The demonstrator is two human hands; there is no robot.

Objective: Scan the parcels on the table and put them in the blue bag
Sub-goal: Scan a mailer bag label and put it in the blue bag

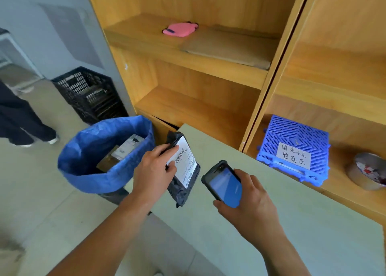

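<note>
Parcel [183,171], black, labelled: pinched by the left hand [154,171] at the counter's [271,213] left edge, just beside the bag [104,156], the scanner [224,183] being gripped by the right hand [250,202]; risks judged: label partly covered by fingers, scan missed, or parcel dropped short of the bag.

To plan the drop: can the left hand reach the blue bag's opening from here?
Probably yes. The left hand, gripping the black parcel, is beside the blue bag, whose mouth is open, with nothing between them.

Left hand [153,172] and right hand [253,201] both grip.
</note>
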